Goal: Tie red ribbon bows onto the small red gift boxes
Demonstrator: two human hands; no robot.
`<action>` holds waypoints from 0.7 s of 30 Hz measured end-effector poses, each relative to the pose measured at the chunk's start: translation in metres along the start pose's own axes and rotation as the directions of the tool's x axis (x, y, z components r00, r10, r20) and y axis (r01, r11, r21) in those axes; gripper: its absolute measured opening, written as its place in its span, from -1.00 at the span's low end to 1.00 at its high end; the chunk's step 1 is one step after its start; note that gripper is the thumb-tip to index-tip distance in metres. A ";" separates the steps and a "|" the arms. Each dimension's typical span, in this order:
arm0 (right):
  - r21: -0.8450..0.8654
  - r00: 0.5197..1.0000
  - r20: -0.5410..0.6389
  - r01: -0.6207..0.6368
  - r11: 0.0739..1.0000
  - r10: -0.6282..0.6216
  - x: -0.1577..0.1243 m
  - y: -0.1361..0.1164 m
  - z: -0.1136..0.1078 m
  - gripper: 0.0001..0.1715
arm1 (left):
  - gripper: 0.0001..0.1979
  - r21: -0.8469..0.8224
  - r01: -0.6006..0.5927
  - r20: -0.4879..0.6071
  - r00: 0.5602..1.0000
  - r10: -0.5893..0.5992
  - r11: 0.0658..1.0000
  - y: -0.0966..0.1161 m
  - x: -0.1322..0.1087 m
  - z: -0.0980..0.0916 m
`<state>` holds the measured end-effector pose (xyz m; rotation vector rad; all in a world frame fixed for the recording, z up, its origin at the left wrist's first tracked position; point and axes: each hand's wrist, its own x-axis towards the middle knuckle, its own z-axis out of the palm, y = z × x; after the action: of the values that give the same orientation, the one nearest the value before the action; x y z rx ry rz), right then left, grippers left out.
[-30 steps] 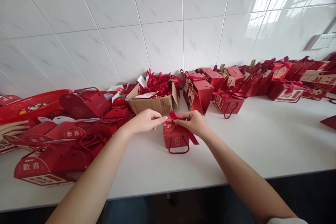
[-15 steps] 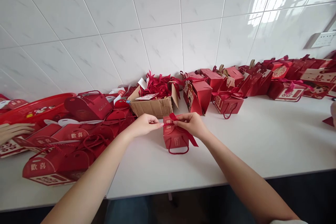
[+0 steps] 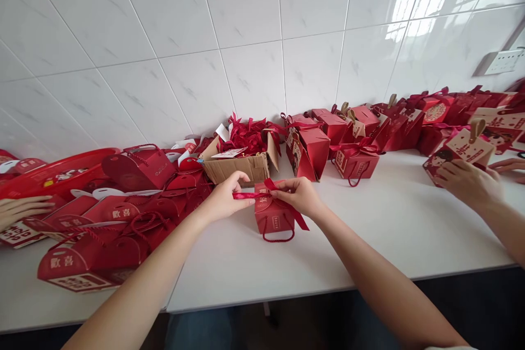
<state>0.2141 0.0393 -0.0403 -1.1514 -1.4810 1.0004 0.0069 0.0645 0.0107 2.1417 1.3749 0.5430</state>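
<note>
A small red gift box [image 3: 274, 220] with a cord handle stands on the white table in front of me, a red ribbon [image 3: 296, 215] tied across its top. My right hand [image 3: 299, 195] pinches the ribbon at the knot above the box. At the box's left side, my left hand [image 3: 228, 197] is loosely closed about the ribbon's other end, which stretches level between thumb and curled fingers. Part of the box top is hidden by my right fingers.
A carton [image 3: 238, 168] of red ribbons stands behind the box. Red boxes [image 3: 94, 254] crowd the left, beside a red basin [image 3: 77, 167]; more boxes [image 3: 314, 147] line the wall. Another person's hand [image 3: 471, 183] holds a patterned box [image 3: 461, 147]; another hand [image 3: 24, 210] is far left.
My left hand has shifted slightly left and its index finger and thumb have parted, showing more ribbon. Another person's hands have come in at the right with a patterned box.
</note>
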 end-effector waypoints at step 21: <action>0.042 0.999 0.028 -0.015 0.999 0.014 0.000 0.001 -0.001 -0.71 | -0.72 0.224 -0.223 -0.068 0.967 0.243 0.949 -0.001 -0.006 0.003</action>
<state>0.2152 0.0399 -0.0413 -1.1235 -1.4684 1.0571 0.0059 0.0583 0.0074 2.5043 1.2867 0.6181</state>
